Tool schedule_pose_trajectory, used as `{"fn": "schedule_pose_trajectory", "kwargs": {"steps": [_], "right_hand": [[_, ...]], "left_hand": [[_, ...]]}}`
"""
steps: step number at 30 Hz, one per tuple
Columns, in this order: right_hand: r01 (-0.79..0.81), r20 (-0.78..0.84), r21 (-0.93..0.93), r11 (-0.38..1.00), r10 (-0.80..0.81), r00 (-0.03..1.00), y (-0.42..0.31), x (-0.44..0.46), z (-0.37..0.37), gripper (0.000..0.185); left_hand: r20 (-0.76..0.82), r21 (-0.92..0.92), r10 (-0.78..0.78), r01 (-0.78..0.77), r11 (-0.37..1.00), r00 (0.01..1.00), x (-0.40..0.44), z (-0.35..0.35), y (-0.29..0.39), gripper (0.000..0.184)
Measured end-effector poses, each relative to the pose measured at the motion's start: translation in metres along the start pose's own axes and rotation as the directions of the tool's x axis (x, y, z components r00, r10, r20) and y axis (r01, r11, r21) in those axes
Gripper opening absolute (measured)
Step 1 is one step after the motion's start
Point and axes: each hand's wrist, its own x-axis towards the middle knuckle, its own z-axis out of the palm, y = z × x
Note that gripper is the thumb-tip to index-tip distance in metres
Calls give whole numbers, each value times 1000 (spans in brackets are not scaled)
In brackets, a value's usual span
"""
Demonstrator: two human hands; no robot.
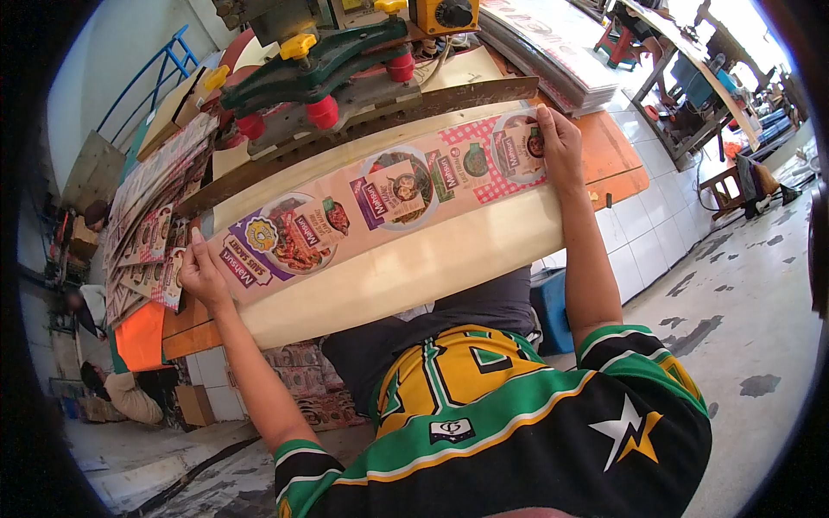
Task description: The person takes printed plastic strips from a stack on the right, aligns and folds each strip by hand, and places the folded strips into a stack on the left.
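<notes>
A long printed strip [350,216] with food bowls and "Mahsuri" labels lies stretched out in front of me. My left hand [205,274] pinches its left end between thumb and fingers. At the strip's other end, my right hand [560,148] grips the upper corner, thumb on the printed face. Under the strip is a broad cream sheet [414,281], its front edge curving down toward my lap. Just beyond the strip's far edge runs a long metal bar [380,116] of a machine, below a dark green clamp frame [319,69] with red feet and yellow knobs.
Stacked printed sheets [142,211] lean at the left, above an orange piece [140,337]. More flat sheets [553,52] are piled behind at the right. The orange tabletop [617,160] ends near my right arm. Other people sit at the far left.
</notes>
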Motion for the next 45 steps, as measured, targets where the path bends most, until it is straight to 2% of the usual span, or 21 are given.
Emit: {"fn": "schedule_pose_trajectory", "kwargs": {"steps": [6, 13, 16, 18, 22, 24, 27, 33, 37, 40, 42, 43, 45], "right_hand": [[9, -6, 4, 1000, -9, 1000, 4, 1, 1, 45], [-5, 14, -17, 1000, 5, 1000, 6, 2, 0, 47], [-11, -1, 32, 999, 11, 1000, 5, 1, 1, 46], [20, 14, -30, 999, -20, 1000, 7, 2, -1, 46], [15, 12, -28, 999, -14, 1000, 4, 2, 0, 45], [-14, -6, -10, 1000, 14, 1000, 0, 0, 1, 44], [-10, 0, 11, 1000, 10, 1000, 3, 1, 1, 44], [-1, 9, -7, 1000, 1, 1000, 4, 1, 1, 44], [7, 12, -48, 999, -6, 1000, 8, 2, -1, 44], [36, 4, -64, 997, -36, 999, 8, 3, 0, 40], [83, 1, -7, 997, -83, 997, 5, 3, 3, 27], [84, 1, -7, 996, -84, 996, -2, 1, 4, 27], [21, -25, 117, 993, -18, 1000, -19, -5, 7, 23]], "left_hand": [[-22, -88, 21, -22, 996, 1000, -1, 5, 3, 35], [-66, -57, 38, -42, 997, 997, -2, 9, 10, 34], [-55, -54, 59, -62, 997, 997, -2, 7, 8, 34], [-44, -16, 47, -48, 999, 998, -3, 6, 7, 34], [7, -14, 18, -18, 1000, 1000, 1, -2, -4, 34], [-15, 59, 29, -28, 998, 999, 1, 0, 0, 35], [-51, -16, 44, -45, 999, 998, -1, 7, 7, 35], [-52, 25, 104, -103, 994, 993, -3, 8, 15, 35], [-66, -13, 69, -70, 997, 995, -4, 9, 15, 36], [-48, 31, 83, -81, 996, 995, -2, 9, 16, 36], [-124, -30, 93, -97, 995, 988, -4, 16, 19, 35], [-125, -31, 93, -98, 995, 988, -3, 13, 13, 35], [36, -51, -6, 8, 999, 999, 2, 1, -3, 38]]}}
